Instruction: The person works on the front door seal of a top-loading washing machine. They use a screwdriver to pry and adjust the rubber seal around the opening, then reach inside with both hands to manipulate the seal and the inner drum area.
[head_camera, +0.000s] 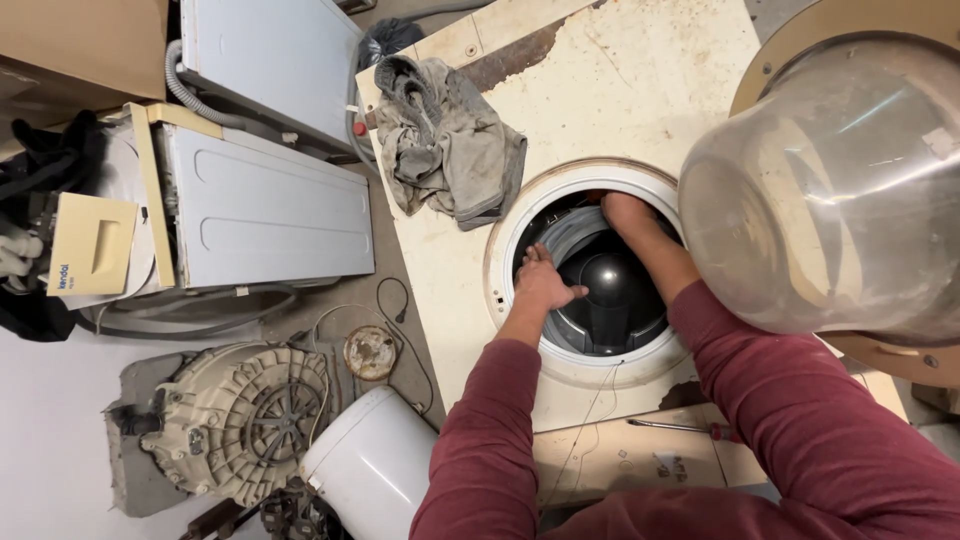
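On your far left a cream detergent drawer (92, 245) is lying against a grey metal panel (268, 212), and below them a washer tub (240, 415) is sitting on the floor beside a white cylinder (372, 462), all set aside from the machine. Further right, a grey rag (448, 135) is lying bunched on the stained cream front panel (640, 75) of a washing machine tipped on its back, near the opening.

You are leaning over that round door opening (592, 270). Your left hand (545, 282) is resting open, fingers spread, on the grey rubber door gasket (572, 232) at the left rim, likely steadying it. Your right hand (625, 212) is reaching into the top of the opening, its fingers tucked behind the gasket; I cannot tell whether they are gripping it.

A red-handled screwdriver (680, 428) is lying on the panel just beside your right sleeve. On the right, the glass door bowl (830, 190) is standing swung open, giving both arms room.
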